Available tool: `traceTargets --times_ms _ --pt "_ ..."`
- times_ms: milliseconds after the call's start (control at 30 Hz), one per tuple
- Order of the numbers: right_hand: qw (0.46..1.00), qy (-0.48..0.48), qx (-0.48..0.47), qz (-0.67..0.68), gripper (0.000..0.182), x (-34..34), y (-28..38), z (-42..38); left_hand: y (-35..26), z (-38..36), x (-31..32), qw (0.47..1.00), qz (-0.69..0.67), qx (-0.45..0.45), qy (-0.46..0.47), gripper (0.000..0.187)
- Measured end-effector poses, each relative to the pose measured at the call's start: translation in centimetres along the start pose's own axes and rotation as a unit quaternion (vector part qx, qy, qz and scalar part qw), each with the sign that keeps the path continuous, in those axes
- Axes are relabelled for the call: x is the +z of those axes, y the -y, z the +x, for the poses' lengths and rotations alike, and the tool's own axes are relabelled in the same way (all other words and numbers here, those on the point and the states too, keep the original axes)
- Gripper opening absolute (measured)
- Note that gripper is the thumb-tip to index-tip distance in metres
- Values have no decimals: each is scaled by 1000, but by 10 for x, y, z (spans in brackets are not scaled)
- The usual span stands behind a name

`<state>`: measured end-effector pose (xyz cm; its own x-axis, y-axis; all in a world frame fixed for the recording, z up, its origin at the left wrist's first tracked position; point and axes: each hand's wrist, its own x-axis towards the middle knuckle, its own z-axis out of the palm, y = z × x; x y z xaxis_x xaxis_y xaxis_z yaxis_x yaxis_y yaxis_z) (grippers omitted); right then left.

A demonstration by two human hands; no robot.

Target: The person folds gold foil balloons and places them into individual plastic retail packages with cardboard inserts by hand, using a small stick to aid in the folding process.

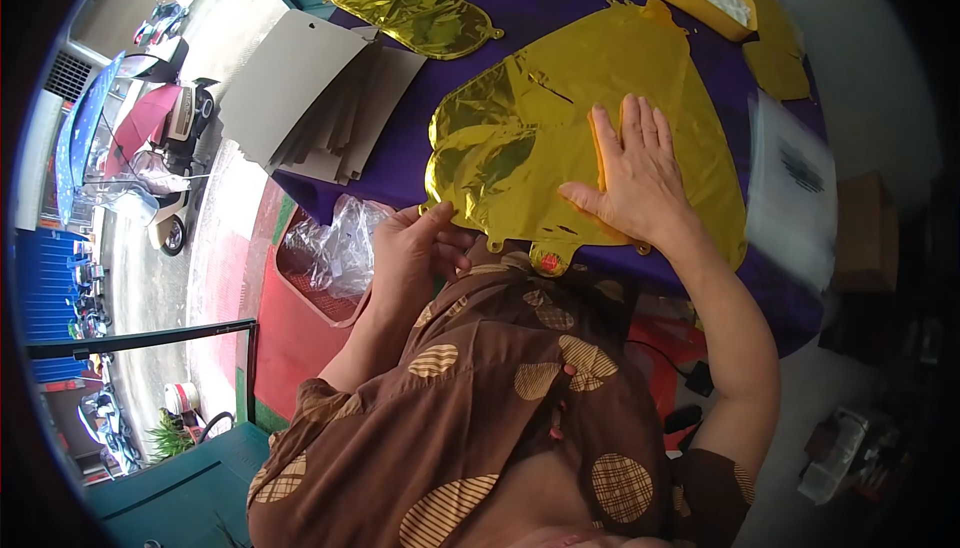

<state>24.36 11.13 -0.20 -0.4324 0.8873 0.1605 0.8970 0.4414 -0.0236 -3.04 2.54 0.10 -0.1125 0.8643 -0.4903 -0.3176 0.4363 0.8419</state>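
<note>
While the right hand point(642, 173) rests flat with its fingers slightly spread on a large flat sheet of shiny gold foil point(560, 163), the left hand point(408, 246) pinches the near left edge between thumb and forefinger. The foil lies on a purple-covered table point(718, 60), between stacked grey cardboard sheets point(295, 88) and translucent whitish plastic sheets point(785, 223)

Purple-covered worktop point(400, 148): large gold foil piece point(545, 138) under right fingers point(632, 123); grey card stack point(300, 88) beyond left fingers point(438, 216); smaller gold foil point(420, 13), yellow tray point(690, 12) farther beyond; translucent sheets point(790, 213) right.
</note>
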Motion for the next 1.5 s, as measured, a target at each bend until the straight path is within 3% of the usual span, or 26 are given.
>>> traceTargets --times_ms 300,500,800,833,867,900,967,1000,1067,1100,1200,1300,1500 --pt "1000 9 7 7 105 0 0 0 -2 -10 16 969 113 215 -37 9" --pt "999 31 28 27 114 -5 4 0 -14 -5 22 963 78 249 68 14" --pt "997 30 39 54 118 -8 5 -2 -39 -2 42 951 111 165 236 30" --pt "997 26 37 57 112 -10 6 -3 -45 -5 51 936 153 176 263 34" --pt "997 22 34 61 107 -14 6 -3 -44 -2 53 885 268 237 298 39" --pt "997 18 30 64 102 -15 6 -4 -46 2 58 845 292 288 344 41" --pt "999 -19 -17 29 100 3 -7 -8 -45 9 60 835 232 264 422 43" --pt "998 -37 -41 11 99 10 -11 -7 -51 9 62 840 232 296 390 30" --pt "999 -34 -39 5 76 20 -13 -5 -46 28 58 859 226 310 338 20" --pt "999 -27 -36 0 76 19 -13 -5 -45 32 60 842 285 364 278 18" --pt "999 -19 -37 21 73 15 -11 -5 -44 47 63 745 396 472 257 21" --pt "999 -29 -39 8 72 17 -13 -5 -39 49 73 716 408 485 294 22" --pt "999 -36 -28 -29 72 23 -11 -3 -28 54 84 656 457 537 268 23"
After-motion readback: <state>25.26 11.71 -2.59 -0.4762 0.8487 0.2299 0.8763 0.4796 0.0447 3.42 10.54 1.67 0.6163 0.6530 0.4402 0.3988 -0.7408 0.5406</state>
